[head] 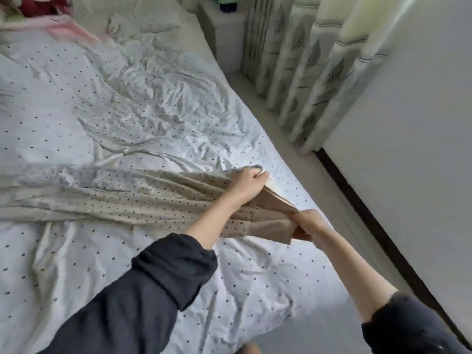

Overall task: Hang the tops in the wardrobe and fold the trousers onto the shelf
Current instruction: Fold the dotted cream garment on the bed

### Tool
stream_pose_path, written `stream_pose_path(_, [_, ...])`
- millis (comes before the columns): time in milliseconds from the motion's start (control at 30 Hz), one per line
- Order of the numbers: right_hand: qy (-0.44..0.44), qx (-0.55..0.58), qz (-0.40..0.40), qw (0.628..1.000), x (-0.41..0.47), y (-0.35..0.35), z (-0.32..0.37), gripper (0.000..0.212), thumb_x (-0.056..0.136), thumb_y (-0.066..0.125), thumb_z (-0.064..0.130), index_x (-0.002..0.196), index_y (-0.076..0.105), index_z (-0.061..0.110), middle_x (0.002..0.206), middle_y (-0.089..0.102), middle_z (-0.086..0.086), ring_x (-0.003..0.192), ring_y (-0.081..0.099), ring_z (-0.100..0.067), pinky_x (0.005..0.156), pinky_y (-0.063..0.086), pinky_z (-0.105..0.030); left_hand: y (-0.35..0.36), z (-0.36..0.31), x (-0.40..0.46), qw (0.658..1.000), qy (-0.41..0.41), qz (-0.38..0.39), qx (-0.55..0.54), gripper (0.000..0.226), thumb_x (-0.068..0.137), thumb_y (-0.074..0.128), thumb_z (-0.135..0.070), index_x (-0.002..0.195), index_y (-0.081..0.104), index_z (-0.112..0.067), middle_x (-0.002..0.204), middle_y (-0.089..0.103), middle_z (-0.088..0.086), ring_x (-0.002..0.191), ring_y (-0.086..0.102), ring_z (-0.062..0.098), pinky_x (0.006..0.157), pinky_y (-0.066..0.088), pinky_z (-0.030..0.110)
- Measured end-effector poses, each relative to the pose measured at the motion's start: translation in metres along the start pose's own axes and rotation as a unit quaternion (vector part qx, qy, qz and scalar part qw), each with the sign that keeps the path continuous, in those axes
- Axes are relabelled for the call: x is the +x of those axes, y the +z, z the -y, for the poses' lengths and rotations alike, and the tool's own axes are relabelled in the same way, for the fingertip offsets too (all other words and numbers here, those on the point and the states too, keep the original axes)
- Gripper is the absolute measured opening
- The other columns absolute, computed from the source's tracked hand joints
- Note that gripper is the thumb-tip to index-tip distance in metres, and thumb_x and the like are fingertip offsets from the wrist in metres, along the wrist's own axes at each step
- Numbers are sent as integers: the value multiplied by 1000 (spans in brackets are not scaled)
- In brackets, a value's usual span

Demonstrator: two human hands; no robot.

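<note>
Left hand: the left hand (pixel 246 181) was reaching out over the bed (pixel 132 111), forearm stretched forward, dark sleeve (pixel 163 277) pushed up near the elbow. Fingers were curled into a closed fist, knuckles up, clamped on a bunched edge of the beige dotted garment (pixel 143 198).

Right hand: the right hand (pixel 310 222) sat nearer the bed's right edge and closer to the camera than the left one. Arm came in from the lower right, bare forearm, dark sleeve bunched up above it. Fingers were pinched shut on the plain tan end of the same garment, so both hands had it gripped, with a short stretch of cloth pulled taut between them.

Garment: mostly lying flat on the bed, running out to the left from the hands in long folds, black dots on beige. The end at the hands was lifted a bit off the sheet. Honestly couldn't tell if it was a top or trousers from this angle.

Bed: white sheet with small dark dots, pretty rumpled in the middle. Something pink and red (pixel 51 19) lay at the bed's far left corner, too blurry to say what.

Beside the bed: leaf-print curtains (pixel 301 62) hung off the bed's right side, with a strip of floor between. A pale flat panel (pixel 413 123) stood further right of the curtains, could be a door, not sure.
</note>
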State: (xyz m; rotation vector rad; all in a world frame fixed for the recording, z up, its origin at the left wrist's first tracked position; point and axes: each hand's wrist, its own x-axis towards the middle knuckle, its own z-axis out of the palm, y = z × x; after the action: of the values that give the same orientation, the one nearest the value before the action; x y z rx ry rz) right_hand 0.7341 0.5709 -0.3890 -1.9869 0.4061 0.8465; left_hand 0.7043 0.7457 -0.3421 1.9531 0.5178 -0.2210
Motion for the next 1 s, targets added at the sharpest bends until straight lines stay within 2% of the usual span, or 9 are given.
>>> stream_pose_path(233, [21, 18, -131, 991, 48, -92, -38, 27, 97, 32, 19, 93, 57, 9, 91, 54, -11, 83, 52, -27, 75, 46, -36, 100, -61, 46, 995, 61, 54, 64, 43, 98, 45, -26, 60, 24, -18, 58, 25, -3, 52, 27, 11, 46, 24, 21])
stream_pose_path(333, [10, -35, -198, 980, 58, -117, -42, 30, 98, 28, 27, 92, 53, 12, 95, 52, -8, 90, 48, -27, 78, 37, -31, 125, -87, 71, 989, 99, 57, 94, 44, 98, 44, -26, 60, 25, -16, 67, 36, 3, 60, 36, 15, 56, 25, 27])
stream_pose_path(433, [3, -80, -242, 967, 71, -136, -44, 34, 99, 27, 33, 85, 50, 12, 97, 57, -10, 93, 51, -31, 81, 39, -36, 146, -105, 93, 981, 133, 80, 116, 42, 99, 43, -26, 60, 36, -10, 91, 55, 13, 90, 53, 26, 71, 31, 30])
stream_pose_path(500, [3, -89, -254, 963, 80, -138, -44, 35, 99, 30, 35, 79, 49, 13, 99, 62, -13, 91, 53, -31, 78, 39, -36, 154, -102, 105, 975, 130, 121, 131, 37, 101, 39, -27, 81, 60, -3, 124, 55, 11, 122, 45, 20, 96, 30, 26])
stream_pose_path(567, [11, -92, -235, 967, 92, -131, -49, 32, 98, 33, 35, 88, 55, 14, 105, 64, -12, 96, 54, -32, 80, 41, -35, 156, -87, 113, 968, 114, 172, 143, 38, 102, 37, -27, 123, 58, -4, 145, 41, 7, 137, 30, 19, 112, 20, 29])
stream_pose_path(700, [43, -49, -143, 988, 108, -95, -82, 36, 96, 40, 29, 126, 51, 12, 121, 60, -8, 113, 53, -29, 91, 44, -36, 136, -13, 113, 970, 44, 151, 188, 37, 98, 46, -20, 134, 51, -14, 146, 39, 6, 132, 39, 18, 107, 25, 22])
stream_pose_path(767, [71, -16, -114, 991, 111, -74, -100, 34, 95, 44, 24, 120, 55, 4, 114, 62, -12, 105, 55, -30, 84, 45, -33, 121, 28, 102, 969, 2, 116, 218, 32, 96, 49, -15, 127, 57, -15, 137, 48, 5, 125, 45, 19, 105, 30, 26])
stream_pose_path(867, [157, 96, -46, 982, 112, -44, -115, 28, 94, 43, 16, 83, 58, -4, 75, 59, -11, 71, 53, -26, 62, 42, -30, 108, 79, 81, 960, -42, 73, 266, 22, 94, 50, -12, 110, 65, -14, 119, 56, 7, 114, 52, 23, 98, 40, 32])
stream_pose_path(1000, [260, 352, 2, 899, 121, -18, -112, 21, 93, 45, 11, 72, 46, 8, 56, 45, -6, 46, 40, -17, 55, 43, -28, 108, 127, 51, 929, 6, 108, 355, 15, 92, 54, -15, 104, 63, -15, 120, 53, 1, 117, 48, 19, 98, 37, 31])
